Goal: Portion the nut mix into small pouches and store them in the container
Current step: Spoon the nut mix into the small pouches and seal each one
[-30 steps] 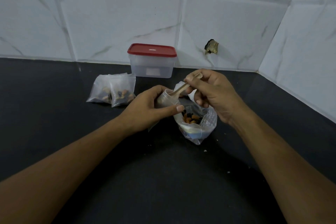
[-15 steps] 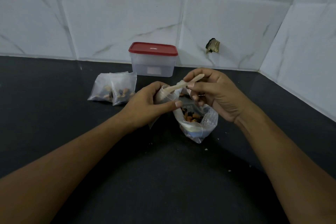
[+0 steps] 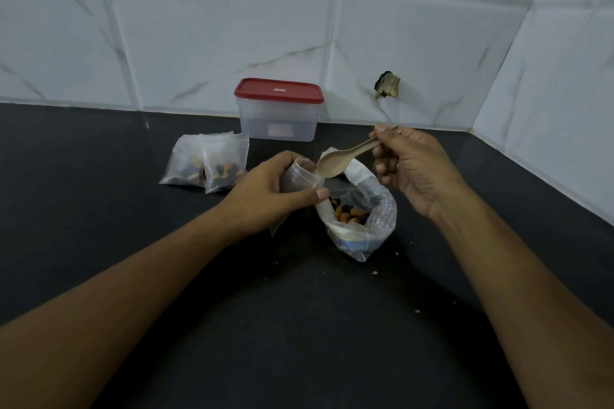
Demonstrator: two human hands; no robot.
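Container: stood at counter back, against wall.
Pouches: lay side by side, left-front of container.
Bag: sat before container, right of pouches.
Spoon: was above bag, beside open pouch.

Counter black, flecked with a few pale crumbs. Tiles white with thin grey marble veining. Container clear, slightly frosted, with a whitish label — lid solid red. Filled pouches clear plastic, contents orange-tan and black. Open pouch clear, colourless. Bag clear, white band at the rolled rim. Nut mix orange-brown and black. Spoon pale beige, plain. Wall hole black — tan edge.
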